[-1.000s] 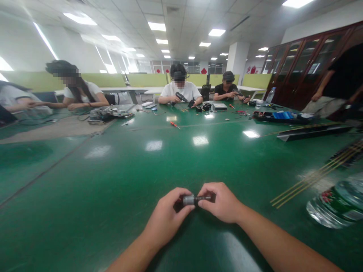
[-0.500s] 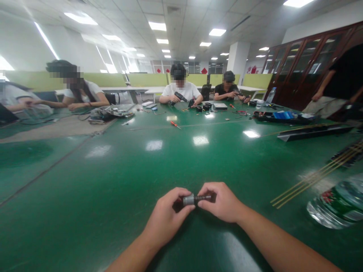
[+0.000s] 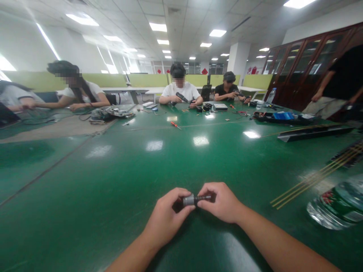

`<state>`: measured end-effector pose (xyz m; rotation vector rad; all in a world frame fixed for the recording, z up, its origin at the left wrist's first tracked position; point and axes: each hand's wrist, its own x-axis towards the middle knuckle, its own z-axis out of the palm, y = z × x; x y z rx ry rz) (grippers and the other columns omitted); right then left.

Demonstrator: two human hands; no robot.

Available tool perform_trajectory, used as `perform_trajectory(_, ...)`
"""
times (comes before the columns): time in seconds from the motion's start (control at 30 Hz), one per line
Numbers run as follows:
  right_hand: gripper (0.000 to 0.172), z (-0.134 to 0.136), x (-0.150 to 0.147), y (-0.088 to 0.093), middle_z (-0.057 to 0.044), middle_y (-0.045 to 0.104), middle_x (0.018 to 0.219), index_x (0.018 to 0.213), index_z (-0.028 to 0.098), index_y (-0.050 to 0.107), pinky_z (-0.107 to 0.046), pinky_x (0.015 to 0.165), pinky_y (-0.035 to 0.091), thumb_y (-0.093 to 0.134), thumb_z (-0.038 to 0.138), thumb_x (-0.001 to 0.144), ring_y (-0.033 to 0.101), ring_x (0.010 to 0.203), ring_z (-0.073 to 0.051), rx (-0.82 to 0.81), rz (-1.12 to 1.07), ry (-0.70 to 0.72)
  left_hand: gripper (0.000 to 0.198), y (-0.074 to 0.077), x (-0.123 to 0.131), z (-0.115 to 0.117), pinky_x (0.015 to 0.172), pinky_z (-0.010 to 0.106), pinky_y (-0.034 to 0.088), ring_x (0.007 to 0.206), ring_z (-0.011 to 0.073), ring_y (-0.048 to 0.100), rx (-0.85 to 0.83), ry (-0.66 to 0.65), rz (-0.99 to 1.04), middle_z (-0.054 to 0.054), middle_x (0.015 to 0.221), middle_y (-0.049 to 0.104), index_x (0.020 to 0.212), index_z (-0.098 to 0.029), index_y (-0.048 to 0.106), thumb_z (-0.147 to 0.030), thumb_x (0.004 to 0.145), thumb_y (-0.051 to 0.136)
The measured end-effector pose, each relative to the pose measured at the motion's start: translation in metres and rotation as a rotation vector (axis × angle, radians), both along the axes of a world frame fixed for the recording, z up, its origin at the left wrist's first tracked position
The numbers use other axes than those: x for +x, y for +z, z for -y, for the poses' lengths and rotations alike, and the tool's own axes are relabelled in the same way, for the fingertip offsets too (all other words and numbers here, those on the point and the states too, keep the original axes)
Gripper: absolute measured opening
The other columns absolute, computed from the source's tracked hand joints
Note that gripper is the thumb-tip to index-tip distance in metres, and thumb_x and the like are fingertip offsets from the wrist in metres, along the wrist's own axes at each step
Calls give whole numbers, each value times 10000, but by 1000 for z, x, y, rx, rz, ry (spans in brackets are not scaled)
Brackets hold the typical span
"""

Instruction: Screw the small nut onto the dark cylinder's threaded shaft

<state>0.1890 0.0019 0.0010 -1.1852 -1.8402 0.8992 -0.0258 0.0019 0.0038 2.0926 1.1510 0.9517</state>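
Observation:
A small grey metal cylinder (image 3: pixel 188 200) with a dark spring-wound shaft (image 3: pixel 202 197) lies sideways between my hands, just above the green table (image 3: pixel 127 170). My left hand (image 3: pixel 164 213) pinches the cylinder between thumb and fingers. From the other side, my right hand (image 3: pixel 222 202) closes thumb and forefinger around the spring and shaft. The shaft's thin tip pokes out toward the right palm. My fingers cover parts of the cylinder and of the spring.
At right stand a large water bottle (image 3: pixel 337 204) and several thin brass-coloured rods (image 3: pixel 314 181). Behind them lies a black channel-shaped bar (image 3: pixel 314 133). An orange screwdriver (image 3: pixel 174 124) rests farther off. Across the table, a person (image 3: pixel 181 90) holds a power drill (image 3: pixel 181 97).
My hands and the metal part stay practically in place. Across the table, the people shift only slightly.

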Motion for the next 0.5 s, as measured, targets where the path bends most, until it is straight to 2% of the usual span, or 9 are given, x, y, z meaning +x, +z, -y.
perform_trajectory(0.5,46,-2,6,1,0,676,700,790,169,714,-223,583,418,709,179,746,562,604,-127,-15,-15,-15,173,-1,-1,-2,794,300,512,870,183,657,11,37,11,14,972,707,984,-231,664,-252,819,711)
